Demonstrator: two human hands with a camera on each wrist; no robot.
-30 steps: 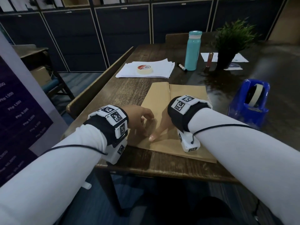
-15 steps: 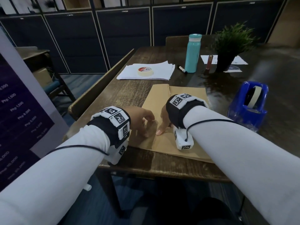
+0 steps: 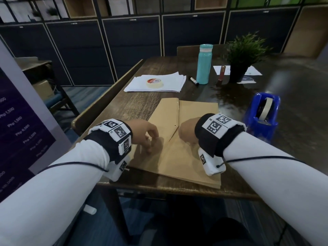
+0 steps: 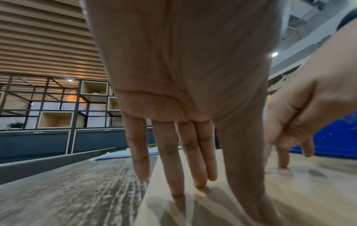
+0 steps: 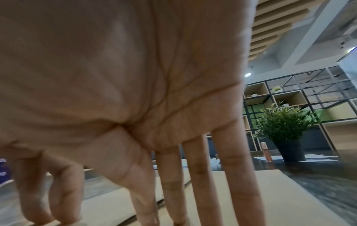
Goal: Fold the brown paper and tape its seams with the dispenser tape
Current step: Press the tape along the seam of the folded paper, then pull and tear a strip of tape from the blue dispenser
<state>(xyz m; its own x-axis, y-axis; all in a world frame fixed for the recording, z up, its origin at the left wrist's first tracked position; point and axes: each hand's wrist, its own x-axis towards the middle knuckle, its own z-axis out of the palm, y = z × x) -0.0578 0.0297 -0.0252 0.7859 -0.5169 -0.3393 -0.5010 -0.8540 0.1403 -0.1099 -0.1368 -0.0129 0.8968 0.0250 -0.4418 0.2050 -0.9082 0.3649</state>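
Observation:
The brown paper (image 3: 195,112) lies flat near the table's front edge. Its left flap is folded over, and the seam (image 3: 178,118) runs down the middle. My left hand (image 3: 147,137) stands on the left flap, its straight fingers (image 4: 173,168) touching the paper (image 4: 309,191) at their tips. My right hand (image 3: 186,133) presses down just right of the seam with straight fingers (image 5: 237,175) on the paper (image 5: 289,198). Its fingertips are hidden behind the wrist in the head view. The blue tape dispenser (image 3: 262,118) stands to the right of the paper, untouched.
A masking tape roll (image 3: 154,82) sits on white sheets (image 3: 170,84) behind the paper. Further back are a marker (image 3: 194,81), a teal bottle (image 3: 204,64) and a potted plant (image 3: 243,55). The table edge (image 3: 159,187) is just below my wrists. A chair back (image 3: 106,96) flanks the left side.
My right hand has slid a little right and away from my left hand, and its thumb no longer shows. The left hand has stayed on the flap.

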